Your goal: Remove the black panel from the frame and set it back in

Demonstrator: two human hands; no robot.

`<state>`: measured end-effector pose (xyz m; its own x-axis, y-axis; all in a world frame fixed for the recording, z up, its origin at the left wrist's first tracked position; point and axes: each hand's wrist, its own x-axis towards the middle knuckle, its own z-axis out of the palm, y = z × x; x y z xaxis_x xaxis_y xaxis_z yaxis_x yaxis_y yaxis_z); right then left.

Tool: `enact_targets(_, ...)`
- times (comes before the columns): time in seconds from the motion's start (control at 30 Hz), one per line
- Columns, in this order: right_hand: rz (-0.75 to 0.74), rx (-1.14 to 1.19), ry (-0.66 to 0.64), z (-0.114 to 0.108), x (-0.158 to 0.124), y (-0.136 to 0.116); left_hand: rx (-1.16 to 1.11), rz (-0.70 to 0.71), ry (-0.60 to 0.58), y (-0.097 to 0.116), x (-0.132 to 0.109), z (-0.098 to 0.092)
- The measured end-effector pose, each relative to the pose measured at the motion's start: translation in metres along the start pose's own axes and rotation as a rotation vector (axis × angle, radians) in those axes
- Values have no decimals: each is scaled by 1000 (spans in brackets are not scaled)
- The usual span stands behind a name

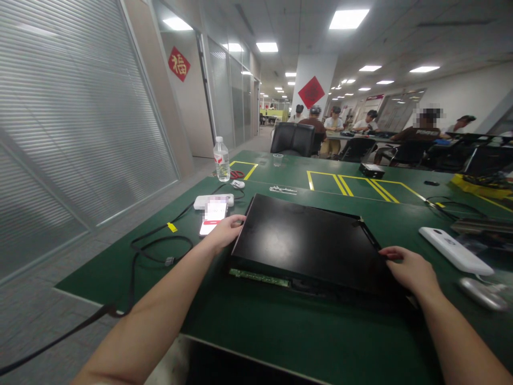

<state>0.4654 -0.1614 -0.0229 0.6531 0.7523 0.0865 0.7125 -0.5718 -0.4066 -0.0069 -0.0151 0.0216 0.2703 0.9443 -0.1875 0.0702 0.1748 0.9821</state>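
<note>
A flat black panel (304,240) lies on the green table (280,326), with a green circuit board strip (260,277) showing at its near edge. My left hand (226,231) rests on the panel's left edge, fingers curled over it. Over at the near right corner, my right hand (409,270) lies on the panel, fingers touching its top face. Both hands grip the panel at opposite sides.
A phone (214,216) and a white power bank (212,201) lie left of the panel, with a black cable (160,251). A water bottle (222,159), a white remote-like device (455,250) and a mouse (483,293) sit around. Several people sit at far tables.
</note>
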Motion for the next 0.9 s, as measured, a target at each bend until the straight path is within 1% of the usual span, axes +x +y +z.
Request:
enact_targets(0.2,-9,2,5,0,1,2,87,34,-3,0,-1,-1)
enact_targets(0.43,7,18,-4,-2,-1,-1,174,48,-42,-1,2,-7)
enact_targets(0.67,23,35,-25,-5,-4,-6,275,67,28,-3,5,-9)
enact_targets(0.8,21,33,-21,-5,-4,-4,274,52,54,-6,10,-10)
enact_targets(0.9,-1,59,-17,-4,-3,-3,245,41,104,-7,13,-10)
